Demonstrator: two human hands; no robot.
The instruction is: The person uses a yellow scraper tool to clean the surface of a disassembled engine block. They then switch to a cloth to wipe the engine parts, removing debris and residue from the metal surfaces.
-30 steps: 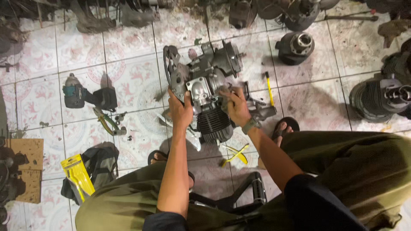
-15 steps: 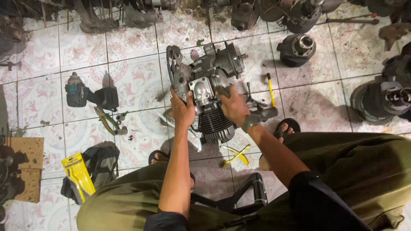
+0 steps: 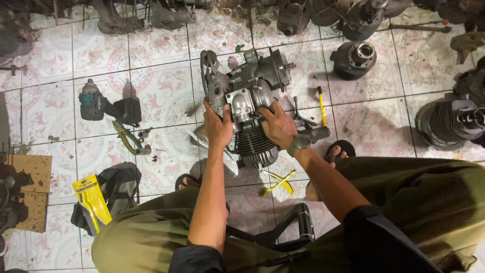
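Observation:
A grey metal engine (image 3: 247, 96) lies on the tiled floor in front of me, its dark finned cylinder (image 3: 255, 147) pointing toward my feet. My left hand (image 3: 217, 127) grips the engine's left side next to the light grey cover. On the right side, my right hand (image 3: 277, 124) holds the casing; a watch sits on that wrist. Both forearms reach down from my olive trousers.
A cordless power tool (image 3: 106, 107) and pliers (image 3: 130, 139) lie to the left, a yellow tool pack (image 3: 92, 199) on a dark bag below them. A yellow-handled tool (image 3: 320, 103), yellow pliers (image 3: 279, 182), other engine parts (image 3: 354, 59) and a finned cylinder (image 3: 449, 121) surround me.
The view has shifted slightly. Both hands stay on the engine, and the right hand has slid a little lower along the casing.

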